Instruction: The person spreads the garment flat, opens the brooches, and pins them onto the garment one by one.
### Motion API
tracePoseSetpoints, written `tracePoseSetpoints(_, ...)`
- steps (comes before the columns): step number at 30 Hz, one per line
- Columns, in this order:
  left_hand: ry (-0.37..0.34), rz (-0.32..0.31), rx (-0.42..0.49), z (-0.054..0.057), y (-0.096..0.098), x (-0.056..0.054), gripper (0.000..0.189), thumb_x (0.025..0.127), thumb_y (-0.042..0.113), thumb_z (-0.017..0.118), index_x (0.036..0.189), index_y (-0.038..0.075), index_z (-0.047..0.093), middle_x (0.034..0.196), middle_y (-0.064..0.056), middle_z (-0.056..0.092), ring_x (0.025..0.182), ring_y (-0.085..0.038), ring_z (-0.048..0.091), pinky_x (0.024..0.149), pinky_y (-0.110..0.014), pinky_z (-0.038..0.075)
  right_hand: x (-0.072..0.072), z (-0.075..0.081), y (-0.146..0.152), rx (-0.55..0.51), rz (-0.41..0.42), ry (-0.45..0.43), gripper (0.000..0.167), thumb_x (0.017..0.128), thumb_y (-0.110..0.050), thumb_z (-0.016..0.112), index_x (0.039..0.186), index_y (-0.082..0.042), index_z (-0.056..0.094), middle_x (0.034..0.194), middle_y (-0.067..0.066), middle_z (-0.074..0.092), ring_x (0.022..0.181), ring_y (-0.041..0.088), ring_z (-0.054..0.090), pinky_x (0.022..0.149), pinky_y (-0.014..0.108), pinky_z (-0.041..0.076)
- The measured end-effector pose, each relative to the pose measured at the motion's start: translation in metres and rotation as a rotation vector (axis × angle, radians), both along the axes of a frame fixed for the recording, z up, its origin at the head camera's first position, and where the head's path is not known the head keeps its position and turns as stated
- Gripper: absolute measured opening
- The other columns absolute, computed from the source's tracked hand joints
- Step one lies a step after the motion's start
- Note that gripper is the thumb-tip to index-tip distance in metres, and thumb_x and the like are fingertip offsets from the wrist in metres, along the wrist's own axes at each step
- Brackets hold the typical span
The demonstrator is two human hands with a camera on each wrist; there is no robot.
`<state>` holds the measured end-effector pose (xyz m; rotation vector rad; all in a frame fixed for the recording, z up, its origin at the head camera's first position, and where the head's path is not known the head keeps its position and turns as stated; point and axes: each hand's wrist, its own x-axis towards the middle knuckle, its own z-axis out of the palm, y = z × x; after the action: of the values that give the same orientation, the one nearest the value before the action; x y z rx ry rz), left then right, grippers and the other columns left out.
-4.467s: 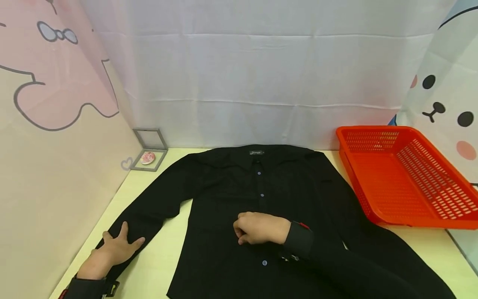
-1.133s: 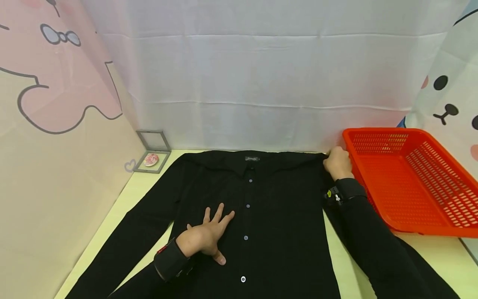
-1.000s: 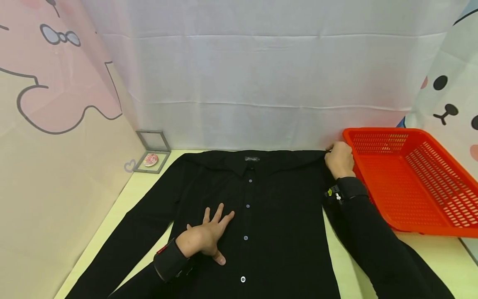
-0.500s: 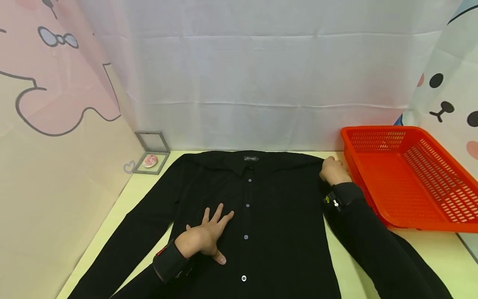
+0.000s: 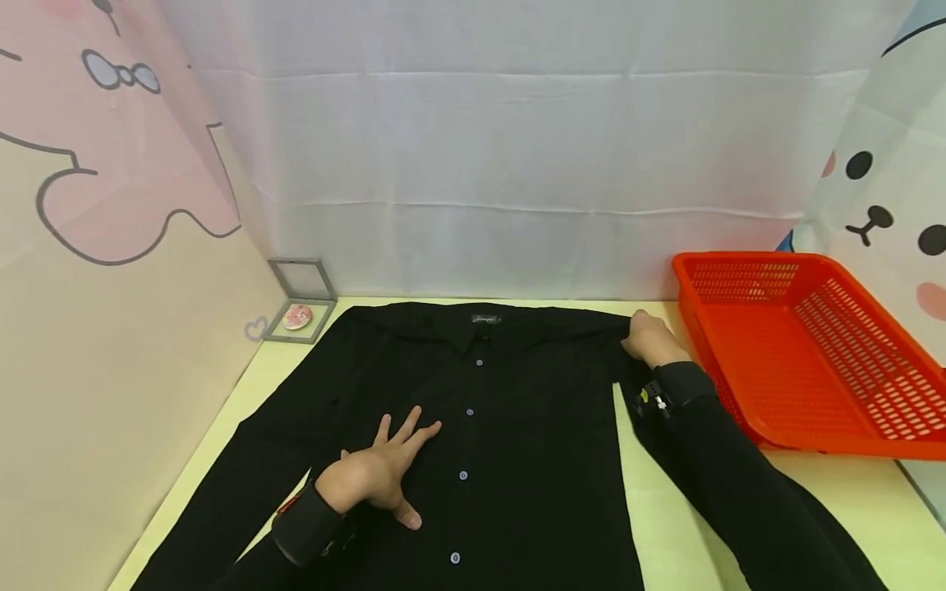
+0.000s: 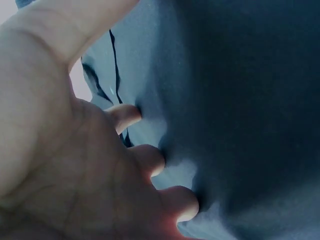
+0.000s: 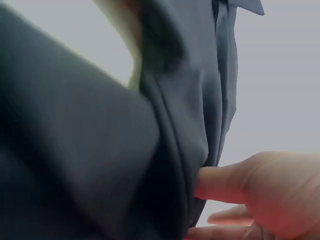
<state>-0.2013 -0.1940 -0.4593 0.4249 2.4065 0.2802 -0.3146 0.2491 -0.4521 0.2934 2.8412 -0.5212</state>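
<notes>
A black button-up shirt (image 5: 539,427) lies front side up, its collar toward the back wall. On its chest, left of the button row, my left hand (image 5: 380,472) rests with fingers spread. The left wrist view shows those fingertips (image 6: 150,159) pressing into the dark cloth. At the shirt's right shoulder, my right hand (image 5: 654,338) grips the fabric near the sleeve seam. Thumb and fingers pinch folded cloth in the right wrist view, where the sleeve (image 7: 95,135) hangs close to the camera. My right forearm covers part of the right sleeve, and the hem is out of frame.
A red plastic basket (image 5: 727,402) stands right of the shirt, close to my right hand. In the back left corner sits a small grey-framed open case (image 5: 321,320) holding a pink round item (image 5: 298,317). White cloth (image 5: 480,148) hangs behind the pale yellow table (image 5: 687,533).
My left hand has gone from the left sleeve to the chest, my right hand from the shirt's middle to its right shoulder. Lately the shirt and both hands have shifted slightly left.
</notes>
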Motion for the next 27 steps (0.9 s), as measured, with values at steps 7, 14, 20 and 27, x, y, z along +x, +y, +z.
tracePoseSetpoints(7,0.016,-0.007,0.012,0.0,-0.012,-0.004,0.133,0.057,0.036,0.099,0.164,0.034,0.02,0.175,-0.005,-0.003,0.157,-0.051,-0.001,0.091,-0.096,0.019,0.008,-0.001,0.005,0.002,-0.106,-0.031,0.07,0.097,-0.016,0.065,0.142,0.023,0.027,0.135,0.048,0.043,0.124,0.061,0.044,0.106,0.067,0.042)
tracePoseSetpoints(14,0.014,-0.012,0.013,0.0,-0.012,-0.006,0.134,0.057,0.035,0.099,0.165,0.033,0.018,0.175,-0.006,-0.006,0.156,-0.052,-0.003,0.091,-0.096,0.018,0.02,0.008,0.002,0.017,-0.123,0.031,0.035,0.092,-0.01,0.059,0.116,0.016,0.061,0.118,0.04,0.058,0.102,0.052,0.057,0.085,0.063,0.052)
tracePoseSetpoints(20,0.012,-0.016,0.016,0.0,-0.013,-0.006,0.135,0.057,0.036,0.099,0.165,0.032,0.017,0.175,-0.007,-0.007,0.156,-0.053,-0.004,0.091,-0.096,0.018,0.03,0.014,-0.012,0.046,-0.121,0.371,0.02,0.093,-0.007,0.058,0.096,0.013,0.061,0.098,0.036,0.062,0.086,0.054,0.063,0.071,0.068,0.053)
tracePoseSetpoints(27,0.014,-0.013,0.025,0.002,-0.011,-0.004,0.136,0.057,0.036,0.099,0.165,0.031,0.017,0.175,-0.008,-0.007,0.156,-0.053,-0.005,0.092,-0.096,0.017,0.074,0.022,-0.023,0.039,0.053,0.416,0.043,0.095,-0.005,0.066,0.126,0.018,0.046,0.113,0.041,0.053,0.097,0.056,0.058,0.08,0.068,0.054)
